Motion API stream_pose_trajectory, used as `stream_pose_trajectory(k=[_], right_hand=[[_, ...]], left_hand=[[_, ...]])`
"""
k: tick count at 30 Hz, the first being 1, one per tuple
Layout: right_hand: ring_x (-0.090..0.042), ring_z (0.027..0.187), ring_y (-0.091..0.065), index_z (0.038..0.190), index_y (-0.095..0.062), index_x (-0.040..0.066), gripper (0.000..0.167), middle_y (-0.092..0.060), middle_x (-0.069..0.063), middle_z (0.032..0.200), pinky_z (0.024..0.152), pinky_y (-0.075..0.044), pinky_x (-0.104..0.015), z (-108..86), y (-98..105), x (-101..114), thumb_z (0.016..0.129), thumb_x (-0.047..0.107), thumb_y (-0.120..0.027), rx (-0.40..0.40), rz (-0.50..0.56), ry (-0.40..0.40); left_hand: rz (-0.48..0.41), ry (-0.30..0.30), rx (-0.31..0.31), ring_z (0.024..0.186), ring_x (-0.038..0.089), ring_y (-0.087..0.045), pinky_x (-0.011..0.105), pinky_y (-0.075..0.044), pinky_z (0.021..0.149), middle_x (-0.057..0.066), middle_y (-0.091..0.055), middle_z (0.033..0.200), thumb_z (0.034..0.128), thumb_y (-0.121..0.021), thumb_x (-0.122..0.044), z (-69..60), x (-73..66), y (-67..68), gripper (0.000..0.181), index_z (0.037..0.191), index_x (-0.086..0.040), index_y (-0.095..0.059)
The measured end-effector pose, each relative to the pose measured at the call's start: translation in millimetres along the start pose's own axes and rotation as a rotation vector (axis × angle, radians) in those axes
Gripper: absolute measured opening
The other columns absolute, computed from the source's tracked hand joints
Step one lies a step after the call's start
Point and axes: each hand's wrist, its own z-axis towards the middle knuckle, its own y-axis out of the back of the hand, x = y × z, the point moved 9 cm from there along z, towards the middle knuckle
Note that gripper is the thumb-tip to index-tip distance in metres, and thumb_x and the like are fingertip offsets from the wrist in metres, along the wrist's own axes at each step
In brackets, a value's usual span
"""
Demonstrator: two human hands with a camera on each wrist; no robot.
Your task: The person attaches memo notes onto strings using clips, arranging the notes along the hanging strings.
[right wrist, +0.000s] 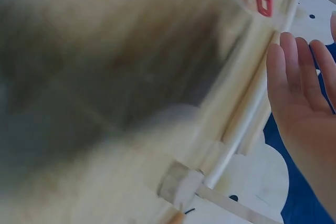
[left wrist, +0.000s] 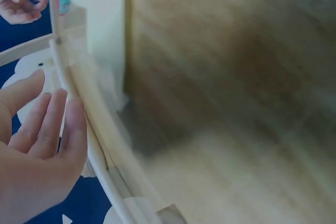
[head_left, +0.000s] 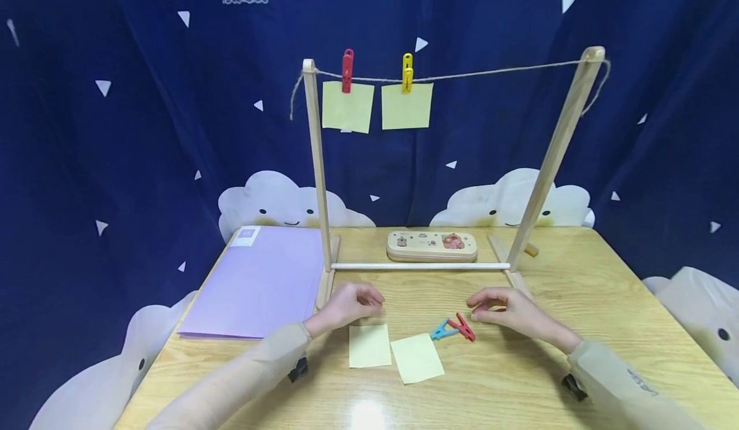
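While the left hand (head_left: 349, 305) and right hand (head_left: 510, 310) hold nothing, fingers relaxed and curved, two square paper notes (head_left: 369, 346) lie flat on the wood-grained table (head_left: 502, 395) near a blue peg (head_left: 442, 331) and red peg (head_left: 466, 330). Behind, a wooden frame (head_left: 559, 147) strings rough twine (head_left: 491, 72); its white rod (head_left: 421, 266) crosses before a rounded pencil case (head_left: 430, 250). A lilac folder (head_left: 260, 282) lies left.

On the table (head_left: 589, 269) are two pale yellow notes (head_left: 369, 346), a blue clip (head_left: 440, 332) and a red clip (head_left: 465, 331); near its back edge, the cream case (head_left: 432, 252) has coloured pictures.
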Motion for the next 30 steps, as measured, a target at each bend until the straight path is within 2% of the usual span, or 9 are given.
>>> stream_pose_trajectory(k=[4, 7, 13, 22, 30], right_hand=[[0.005, 0.093, -0.065, 0.113, -0.067, -0.003, 0.024, -0.071, -0.022, 0.11, 0.081, -0.056, -0.02, -1.5, -10, -4, 0.092, 0.008, -0.068, 0.022, 0.037, 0.022], [0.004, 0.093, -0.066, 0.114, -0.067, -0.004, 0.023, -0.071, -0.022, 0.109, 0.08, -0.056, -0.019, -1.5, -14, -7, 0.092, 0.004, -0.067, 0.034, 0.057, 0.026], [-0.004, 0.094, -0.069, 0.115, -0.067, -0.002, 0.028, -0.071, -0.021, 0.112, 0.081, -0.056, -0.019, -2.5, -18, -11, 0.092, 0.014, -0.069, 0.038, 0.074, -0.008], [-0.001, 0.09, -0.067, 0.116, -0.067, 0.002, 0.028, -0.073, -0.016, 0.109, 0.077, -0.054, -0.018, -2.1, -23, -15, 0.093, 0.017, -0.069, 0.066, 0.07, -0.058], [-0.001, 0.09, -0.067, 0.117, -0.067, 0.003, 0.03, -0.073, -0.014, 0.11, 0.079, -0.053, -0.017, -2.1, -25, -14, 0.092, 0.019, -0.07, 0.072, 0.041, -0.07]], left_hand=[[-0.019, -0.009, 0.1, 0.081, 0.021, -0.072, 0.014, -0.054, 0.071, 0.019, -0.076, 0.097, 0.0828, -0.077, -0.005, -0.4, 4.2, -16.3, 0.024, 0.103, 0.005, -0.07], [-0.026, 0.004, 0.136, 0.082, 0.022, -0.071, 0.012, -0.053, 0.07, 0.02, -0.074, 0.097, 0.0805, -0.078, -0.001, -1.0, 6.5, -22.6, 0.025, 0.103, 0.006, -0.069], [0.038, 0.026, 0.156, 0.078, 0.011, -0.062, 0.011, -0.048, 0.067, 0.018, -0.073, 0.091, 0.0763, -0.081, 0.0, -2.9, 10.9, -26.6, 0.024, 0.098, 0.004, -0.071], [0.117, -0.021, 0.168, 0.077, 0.011, -0.057, 0.012, -0.046, 0.068, 0.012, -0.069, 0.085, 0.075, -0.083, -0.004, -0.6, 12.2, -33.4, 0.023, 0.094, 0.001, -0.07], [0.127, 0.019, 0.135, 0.073, 0.008, -0.052, 0.014, -0.043, 0.066, 0.01, -0.067, 0.081, 0.0738, -0.082, -0.002, -4.0, 10.8, -31.8, 0.02, 0.086, 0.0, -0.066]])
